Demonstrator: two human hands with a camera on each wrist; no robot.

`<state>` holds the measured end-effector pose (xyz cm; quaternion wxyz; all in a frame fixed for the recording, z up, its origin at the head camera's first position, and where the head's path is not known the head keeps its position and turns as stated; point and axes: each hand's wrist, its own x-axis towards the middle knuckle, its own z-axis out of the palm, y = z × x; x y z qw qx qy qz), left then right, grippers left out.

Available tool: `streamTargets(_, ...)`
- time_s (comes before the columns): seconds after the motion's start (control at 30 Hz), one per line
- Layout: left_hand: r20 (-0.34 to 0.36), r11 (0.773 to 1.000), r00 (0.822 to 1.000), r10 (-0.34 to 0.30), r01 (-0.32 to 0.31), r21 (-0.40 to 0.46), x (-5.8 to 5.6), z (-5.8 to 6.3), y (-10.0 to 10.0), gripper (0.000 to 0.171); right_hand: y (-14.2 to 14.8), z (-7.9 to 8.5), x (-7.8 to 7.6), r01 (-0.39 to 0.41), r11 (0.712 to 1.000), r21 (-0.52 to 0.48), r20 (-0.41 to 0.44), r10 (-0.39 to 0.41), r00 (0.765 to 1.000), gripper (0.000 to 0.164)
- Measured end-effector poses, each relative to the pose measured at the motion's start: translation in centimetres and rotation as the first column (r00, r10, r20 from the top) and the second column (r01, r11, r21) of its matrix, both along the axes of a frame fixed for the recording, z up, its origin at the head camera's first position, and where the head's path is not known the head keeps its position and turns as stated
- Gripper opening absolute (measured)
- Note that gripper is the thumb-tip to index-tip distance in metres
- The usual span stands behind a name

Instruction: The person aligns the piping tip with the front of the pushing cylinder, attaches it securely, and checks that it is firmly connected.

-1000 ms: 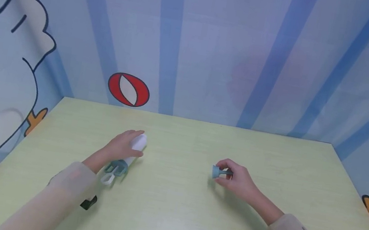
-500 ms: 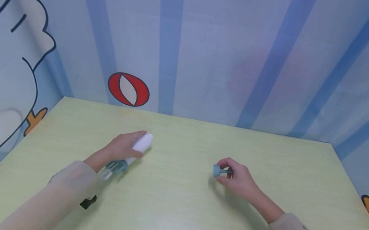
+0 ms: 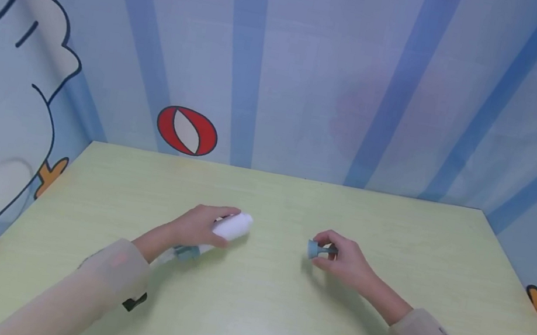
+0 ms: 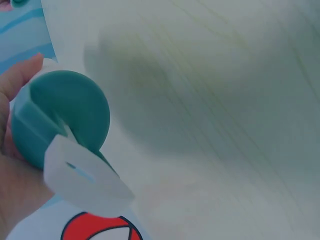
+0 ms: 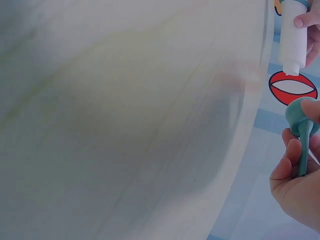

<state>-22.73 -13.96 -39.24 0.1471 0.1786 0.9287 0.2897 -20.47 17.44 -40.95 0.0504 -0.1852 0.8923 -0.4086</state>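
Note:
A white bottle-like cylinder lies in the grip of my left hand, slanting over the table. Its narrow neck points toward the right hand. At the other end is a teal round collar, from which a white flat-faced piece sticks out. My right hand pinches a small teal cap-like piece by its thin stem, the round end facing left. A gap separates the two things in the head view.
Beneath both hands spreads a pale yellow-green tabletop. A blue striped backdrop with a printed red and white ball rises at the table's far edge. Cartoon-printed panels stand at the sides.
My left hand has moved right, toward the right hand, carrying the white cylinder. The cylinder has turned so its neck points further right. My right hand stays nearly still.

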Motion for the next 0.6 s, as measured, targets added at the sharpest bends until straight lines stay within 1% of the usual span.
streamTargets(0.2,-0.016,0.993,0.993,-0.115,0.115,0.037,0.8,0.6,1.3,0.062,-0.2,0.1,0.1,-0.015,1.000,-0.005,0.003,0.015,1.000,0.030)
streamTargets(0.4,-0.008,0.984,0.985,-0.172,0.172,0.046,1.4,0.8,2.4,0.060,-0.4,0.2,0.2,-0.029,0.999,-0.022,0.014,0.029,0.999,0.030)
streamTargets(0.6,0.011,0.969,0.969,-0.245,0.244,0.037,1.9,1.3,3.4,0.060,-0.6,0.0,0.1,-0.060,0.998,-0.032,0.025,0.061,0.998,0.030)
